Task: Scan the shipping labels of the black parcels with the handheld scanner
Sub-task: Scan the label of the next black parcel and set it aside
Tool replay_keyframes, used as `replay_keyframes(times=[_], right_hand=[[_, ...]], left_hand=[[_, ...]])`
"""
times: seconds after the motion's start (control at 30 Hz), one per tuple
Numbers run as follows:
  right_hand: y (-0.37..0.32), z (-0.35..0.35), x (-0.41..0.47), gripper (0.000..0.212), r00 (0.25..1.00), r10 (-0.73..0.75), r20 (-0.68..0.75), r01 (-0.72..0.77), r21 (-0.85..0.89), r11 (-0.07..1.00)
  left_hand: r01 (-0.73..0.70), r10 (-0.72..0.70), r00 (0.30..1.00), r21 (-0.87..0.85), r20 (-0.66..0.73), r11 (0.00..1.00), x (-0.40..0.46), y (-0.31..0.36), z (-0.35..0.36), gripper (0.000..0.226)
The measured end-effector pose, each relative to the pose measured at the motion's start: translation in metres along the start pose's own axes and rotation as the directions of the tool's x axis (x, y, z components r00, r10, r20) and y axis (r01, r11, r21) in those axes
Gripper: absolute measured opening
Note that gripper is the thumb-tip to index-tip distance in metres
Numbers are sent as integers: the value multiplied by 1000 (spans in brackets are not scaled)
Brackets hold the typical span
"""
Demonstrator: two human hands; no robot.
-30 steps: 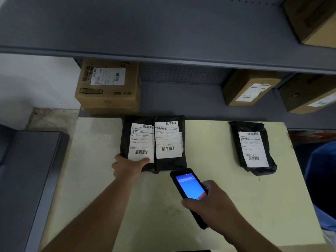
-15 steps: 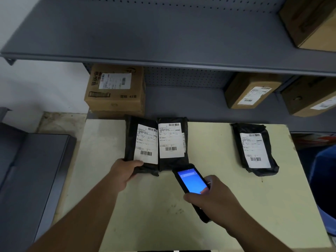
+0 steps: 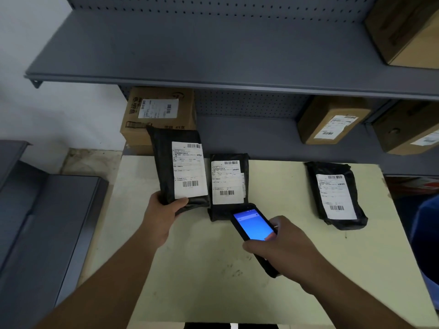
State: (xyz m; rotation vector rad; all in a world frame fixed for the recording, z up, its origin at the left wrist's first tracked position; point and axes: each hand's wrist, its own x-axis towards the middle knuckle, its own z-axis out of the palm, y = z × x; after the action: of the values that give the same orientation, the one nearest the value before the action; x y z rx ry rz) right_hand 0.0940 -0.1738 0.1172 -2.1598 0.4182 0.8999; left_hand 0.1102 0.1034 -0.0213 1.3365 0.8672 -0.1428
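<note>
Three black parcels with white shipping labels are in the head view. My left hand (image 3: 161, 212) grips the bottom edge of the left parcel (image 3: 164, 167) and holds it lifted off the table, label facing me. The middle parcel (image 3: 228, 184) lies flat on the pale yellow table (image 3: 213, 281). A third parcel (image 3: 335, 195) lies apart at the right. My right hand (image 3: 282, 250) holds the handheld scanner (image 3: 253, 225), its blue screen lit, with its top end over the middle parcel's lower edge.
Grey metal shelves (image 3: 213, 55) run above and behind the table. Cardboard boxes stand on them: one (image 3: 142, 129) behind the lifted parcel, two at the right (image 3: 332, 124) (image 3: 408, 129), one top right (image 3: 408, 27). A grey cabinet (image 3: 42, 224) flanks the table's left.
My left hand has lifted the left parcel off the table and raised it towards the shelf. The scanner hand has stayed near the middle parcel's lower edge.
</note>
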Motion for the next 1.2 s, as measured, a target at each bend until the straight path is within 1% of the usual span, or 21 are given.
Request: replay_keyframes(times=[0.07,0.1,0.2,0.23,0.33,0.43,0.6,0.9,1.07,1.2], right_hand=[[-2,-3,-2,45,1000,-5,-5,5,-14,1000],[-4,-4,-2,45,1000,-8,-10,8,-21,1000],[-6,-7,-3,48,1000,-7,-24,6,-34,999],[-6,-8,-3,49,1000,-6,-24,5,-33,999],[-6,-13,-4,48,1000,-2,-28,1,-27,1000],[-4,-18,-4,50,1000,7,-25,-7,-22,1000],[2,-26,-3,55,999,22,-27,-22,5,1000],[12,-31,-2,53,999,33,-9,-32,41,999],[14,-29,0,52,999,33,-15,-33,50,998],[17,-29,2,51,999,45,-12,-44,62,997]], left_hand=[[-22,22,999,2,36,1000,-3,-3,7,46],[-32,32,998,13,45,999,-4,-3,11,51],[-34,31,998,46,51,998,-12,-4,25,78],[-41,38,997,60,62,997,-15,-5,30,80],[-60,53,995,80,90,995,-21,-9,46,75],[-77,68,992,90,104,993,-27,-13,60,80],[-84,70,990,112,123,990,-31,-18,75,70],[-91,75,992,156,105,983,-32,-24,82,66],[-89,75,991,136,107,987,-30,-26,84,72],[-94,80,991,125,108,988,-32,-26,86,66]])
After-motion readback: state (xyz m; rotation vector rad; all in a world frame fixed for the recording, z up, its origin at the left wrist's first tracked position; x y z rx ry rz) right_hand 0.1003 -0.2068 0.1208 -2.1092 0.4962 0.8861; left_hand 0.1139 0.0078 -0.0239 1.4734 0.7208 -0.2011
